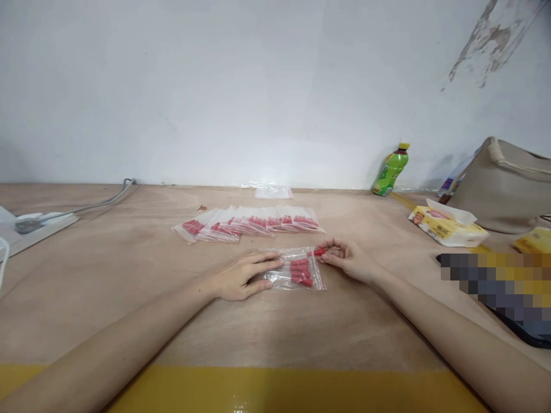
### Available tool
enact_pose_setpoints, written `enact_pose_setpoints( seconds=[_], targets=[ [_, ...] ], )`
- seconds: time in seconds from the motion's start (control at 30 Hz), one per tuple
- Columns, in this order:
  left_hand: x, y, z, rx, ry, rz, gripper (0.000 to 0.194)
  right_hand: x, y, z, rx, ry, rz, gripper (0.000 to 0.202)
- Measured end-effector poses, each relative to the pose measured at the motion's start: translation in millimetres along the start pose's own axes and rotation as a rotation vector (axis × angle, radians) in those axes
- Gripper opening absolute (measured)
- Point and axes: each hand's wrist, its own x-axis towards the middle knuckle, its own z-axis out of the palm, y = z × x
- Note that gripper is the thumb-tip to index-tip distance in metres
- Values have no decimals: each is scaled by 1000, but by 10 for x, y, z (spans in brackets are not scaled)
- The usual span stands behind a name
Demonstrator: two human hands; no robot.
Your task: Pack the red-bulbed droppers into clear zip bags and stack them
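Observation:
A clear zip-lock bag [282,281] lies flat in front of me, its red-edged mouth to the right. Several red-bulbed droppers [300,271] are inside, side by side, with what look like clear stems pointing left. My left hand [243,274] rests on the bag's left part, fingers stretched out and apart. At the upper right corner of the mouth, my right hand [344,259] pinches one more red-bulbed dropper [319,252] by its red end; its other end lies at the bag. Behind, a fanned row of filled bags [253,222] holds similar red pieces.
Near the wall lies a stack of clear bags [274,192]. To the right are a green bottle [391,171], a tissue pack [447,226], a beige handbag [495,183] and a pixelated dark object [495,298]. A power strip [38,226] with a cable sits left.

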Motion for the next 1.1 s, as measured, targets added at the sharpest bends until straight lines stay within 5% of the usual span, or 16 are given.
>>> enact_pose_setpoints(
  seconds=[0.1, 0.43, 0.63, 0.83, 1.1],
  targets=[
    [-2, -8, 4, 3, -7, -3, 48, 13, 5, 10, -23, 54, 32, 42],
    [7, 4, 0, -21, 4, -9, 47, 77, 33, 189, -301, 108, -187, 27],
    [-1, 22, -12, -6, -11, -25, 48, 172, 7, 226, -153, 59, -45, 31],
    [9, 41, -22, -23, -13, -7, 48, 144, -19, 181, -196, -19, -190, 28],
    [12, 31, -22, -33, -12, 20, 48, 200, -99, 172, 55, -169, -100, 43]
  ],
)
